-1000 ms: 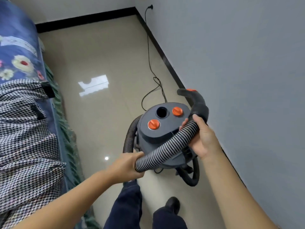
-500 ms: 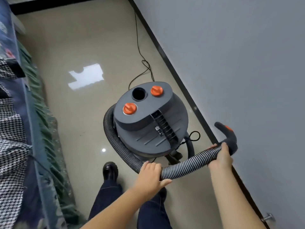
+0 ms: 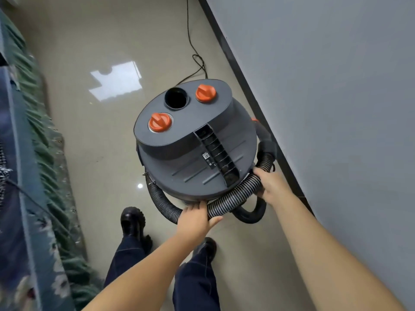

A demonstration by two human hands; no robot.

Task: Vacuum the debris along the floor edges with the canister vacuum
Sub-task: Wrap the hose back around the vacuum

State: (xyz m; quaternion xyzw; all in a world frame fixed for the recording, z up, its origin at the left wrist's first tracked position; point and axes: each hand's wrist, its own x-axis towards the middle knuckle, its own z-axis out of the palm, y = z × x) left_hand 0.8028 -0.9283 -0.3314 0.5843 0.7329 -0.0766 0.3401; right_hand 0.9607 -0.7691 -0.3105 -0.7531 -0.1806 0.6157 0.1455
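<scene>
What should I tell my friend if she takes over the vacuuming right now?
Left hand: grips the hose near its middle.
Right hand: grips the hose nearer the nozzle.
Vacuum: on the floor beside the baseboard, its cord trailing along the wall.
Nozzle: between the vacuum and the baseboard; its tip is hidden.
Done: hose in both hands, nozzle brought to the floor edge.
Left: run the nozzle along the edges. No debris shows clearly.

Glossy beige tiled floor [image 3: 94,135] reflecting bright window glare [image 3: 116,83]; grey wall [image 3: 325,97] with black skirting [image 3: 242,70] at right; green fringed floral bedcover [image 3: 38,176] at left.
</scene>
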